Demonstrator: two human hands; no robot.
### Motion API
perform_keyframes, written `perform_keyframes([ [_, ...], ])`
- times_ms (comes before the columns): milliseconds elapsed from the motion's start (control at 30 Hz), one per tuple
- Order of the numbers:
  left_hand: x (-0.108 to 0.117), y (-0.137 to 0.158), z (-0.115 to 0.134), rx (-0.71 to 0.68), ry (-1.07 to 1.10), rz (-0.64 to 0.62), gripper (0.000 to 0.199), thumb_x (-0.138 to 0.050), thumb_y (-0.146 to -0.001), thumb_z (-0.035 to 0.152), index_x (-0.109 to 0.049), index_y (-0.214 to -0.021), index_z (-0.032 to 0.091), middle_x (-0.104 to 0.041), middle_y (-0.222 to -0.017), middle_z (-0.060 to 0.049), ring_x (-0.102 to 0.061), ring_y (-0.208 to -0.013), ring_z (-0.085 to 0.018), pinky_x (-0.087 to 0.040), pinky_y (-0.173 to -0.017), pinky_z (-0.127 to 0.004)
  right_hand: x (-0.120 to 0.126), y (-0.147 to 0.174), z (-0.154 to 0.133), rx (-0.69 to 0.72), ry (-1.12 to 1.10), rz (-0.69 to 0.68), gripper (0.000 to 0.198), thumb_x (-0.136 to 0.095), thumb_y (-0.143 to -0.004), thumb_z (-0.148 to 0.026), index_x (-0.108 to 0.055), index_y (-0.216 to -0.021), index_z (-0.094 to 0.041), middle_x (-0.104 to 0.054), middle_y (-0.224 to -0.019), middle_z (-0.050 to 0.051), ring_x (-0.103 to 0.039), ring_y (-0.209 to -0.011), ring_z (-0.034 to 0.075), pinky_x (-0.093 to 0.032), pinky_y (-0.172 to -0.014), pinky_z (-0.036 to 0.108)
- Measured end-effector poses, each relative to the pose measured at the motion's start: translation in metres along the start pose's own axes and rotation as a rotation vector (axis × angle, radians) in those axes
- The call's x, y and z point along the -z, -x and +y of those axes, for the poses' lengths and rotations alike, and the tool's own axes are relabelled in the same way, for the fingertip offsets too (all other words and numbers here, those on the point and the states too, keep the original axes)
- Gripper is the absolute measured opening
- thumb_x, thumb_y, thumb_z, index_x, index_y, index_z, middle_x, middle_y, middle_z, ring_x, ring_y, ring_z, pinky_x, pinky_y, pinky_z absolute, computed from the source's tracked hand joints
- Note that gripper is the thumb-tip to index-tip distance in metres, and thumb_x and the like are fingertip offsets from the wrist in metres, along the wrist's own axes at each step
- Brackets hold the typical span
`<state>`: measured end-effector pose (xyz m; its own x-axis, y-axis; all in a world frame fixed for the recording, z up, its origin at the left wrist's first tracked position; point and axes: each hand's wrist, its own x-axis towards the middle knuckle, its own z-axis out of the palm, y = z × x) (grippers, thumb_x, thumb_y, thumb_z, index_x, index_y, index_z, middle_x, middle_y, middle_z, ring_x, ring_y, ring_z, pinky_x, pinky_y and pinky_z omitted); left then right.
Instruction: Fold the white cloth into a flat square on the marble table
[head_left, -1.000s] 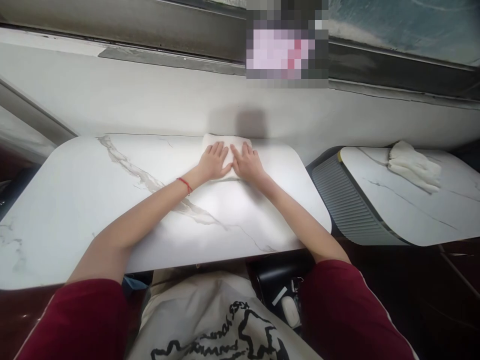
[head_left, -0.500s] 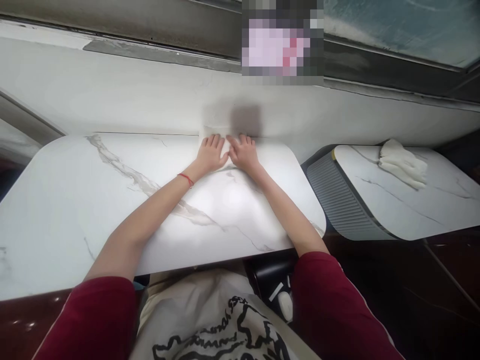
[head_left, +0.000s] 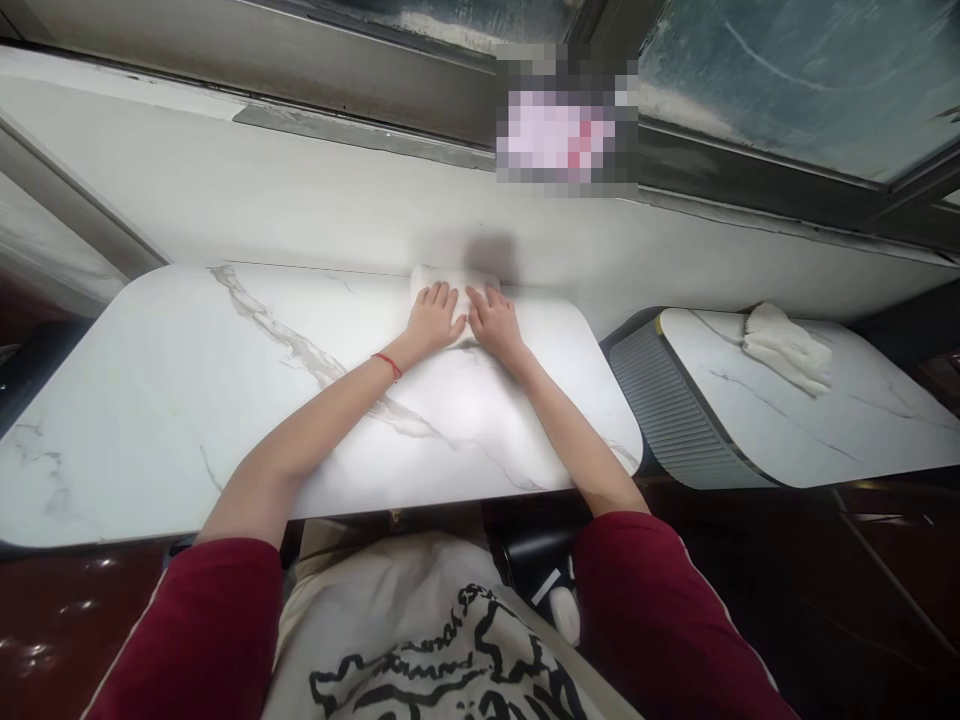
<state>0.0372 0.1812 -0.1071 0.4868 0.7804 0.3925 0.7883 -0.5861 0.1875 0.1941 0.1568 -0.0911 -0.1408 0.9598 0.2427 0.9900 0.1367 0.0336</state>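
A white cloth (head_left: 442, 275) lies flat at the back edge of the white marble-patterned table (head_left: 300, 320), close against the wall. My left hand (head_left: 435, 318) rests palm down on its left part, fingers stretched out and a red string bracelet at the wrist. Flat on the right part of the cloth is my right hand (head_left: 495, 318), its fingers spread. The two thumbs nearly meet at the middle. Much of the cloth is hidden beneath both hands.
To the right stands a second marble-topped table (head_left: 787, 430) with a ribbed grey side. A crumpled whitish cloth (head_left: 787, 350) lies on it. The wall (head_left: 315, 190) and a window frame (head_left: 420, 80) run behind. A small white object (head_left: 565, 612) sits below the table's front edge.
Both hands and the cloth have slid slightly back from the wall toward me. The view has also shifted a little. Both hands stay flat on the cloth.
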Motion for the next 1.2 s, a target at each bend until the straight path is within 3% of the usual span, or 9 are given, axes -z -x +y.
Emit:
perform_keyframes([
  [167,0.014,0.014,0.024,-0.008,-0.069,-0.094,0.06,-0.037,-0.099,0.035,-0.05,-0.143,-0.004,-0.05,-0.151,-0.03,-0.042,-0.144,-0.041,-0.031,-0.116,-0.054,0.009,0.026,-0.001,0.04,0.017,-0.025,0.054,-0.029,-0.103,-0.023,-0.046,-0.152,-0.008,-0.044,-0.155,0.029,-0.042,-0.141,0.033,-0.04,-0.103,0.042],
  [300,0.024,0.031,0.057,-0.051,-0.093,-0.157,0.054,-0.04,-0.098,0.032,-0.055,-0.139,-0.001,-0.055,-0.143,-0.03,-0.049,-0.134,-0.042,-0.037,-0.107,-0.054,0.02,0.061,0.006,0.029,0.066,-0.06,0.05,-0.035,-0.102,-0.026,-0.052,-0.144,-0.006,-0.051,-0.148,0.032,-0.049,-0.133,0.036,-0.042,-0.094,0.041],
  [600,0.04,0.089,0.145,-0.302,-0.093,-0.253,0.054,-0.039,-0.102,0.036,-0.059,-0.135,0.0,-0.064,-0.129,-0.028,-0.057,-0.118,-0.039,-0.043,-0.091,-0.049,0.053,0.19,0.023,-0.114,0.154,-0.014,0.044,-0.029,-0.101,-0.025,-0.065,-0.123,-0.012,-0.065,-0.13,0.025,-0.063,-0.111,0.031,-0.044,-0.077,0.035],
  [700,0.042,0.1,0.172,-0.415,-0.047,-0.274,0.054,-0.043,-0.101,0.038,-0.061,-0.133,-0.001,-0.066,-0.125,-0.027,-0.06,-0.113,-0.037,-0.045,-0.089,-0.047,0.06,0.233,0.021,-0.218,0.229,0.013,0.046,-0.03,-0.099,-0.026,-0.063,-0.127,-0.011,-0.064,-0.131,0.03,-0.064,-0.112,0.036,-0.046,-0.077,0.04],
  [800,0.035,0.101,0.195,-0.472,-0.066,-0.261,0.051,-0.043,-0.1,0.034,-0.063,-0.132,0.0,-0.065,-0.131,-0.027,-0.059,-0.119,-0.038,-0.045,-0.092,-0.047,0.062,0.255,0.026,-0.305,0.289,-0.006,0.046,-0.032,-0.098,-0.026,-0.063,-0.128,-0.01,-0.064,-0.129,0.034,-0.067,-0.107,0.039,-0.047,-0.075,0.044],
  [1000,0.002,0.061,0.209,-0.507,-0.071,-0.16,0.054,-0.041,-0.1,0.034,-0.058,-0.139,0.0,-0.063,-0.138,-0.026,-0.056,-0.128,-0.039,-0.041,-0.102,-0.05,0.055,0.234,0.068,-0.346,0.331,-0.006,0.046,-0.03,-0.099,-0.024,-0.062,-0.127,-0.008,-0.063,-0.128,0.033,-0.064,-0.108,0.037,-0.045,-0.077,0.042],
  [1100,-0.017,0.023,0.199,-0.482,0.016,-0.148,0.055,-0.045,-0.099,0.035,-0.056,-0.14,0.001,-0.062,-0.139,-0.027,-0.056,-0.128,-0.038,-0.042,-0.103,-0.05,0.049,0.197,0.092,-0.367,0.332,-0.047,0.045,-0.031,-0.099,-0.025,-0.061,-0.128,-0.008,-0.066,-0.12,0.029,-0.064,-0.105,0.036,-0.043,-0.078,0.04],
  [1200,-0.032,-0.014,0.185,-0.357,0.08,-0.144,0.057,-0.045,-0.098,0.034,-0.054,-0.143,-0.001,-0.058,-0.143,-0.027,-0.053,-0.132,-0.036,-0.038,-0.11,-0.046,0.041,0.148,0.111,-0.348,0.313,-0.084,0.045,-0.033,-0.099,-0.025,-0.058,-0.13,-0.006,-0.065,-0.121,0.028,-0.062,-0.106,0.036,-0.041,-0.08,0.039],
])
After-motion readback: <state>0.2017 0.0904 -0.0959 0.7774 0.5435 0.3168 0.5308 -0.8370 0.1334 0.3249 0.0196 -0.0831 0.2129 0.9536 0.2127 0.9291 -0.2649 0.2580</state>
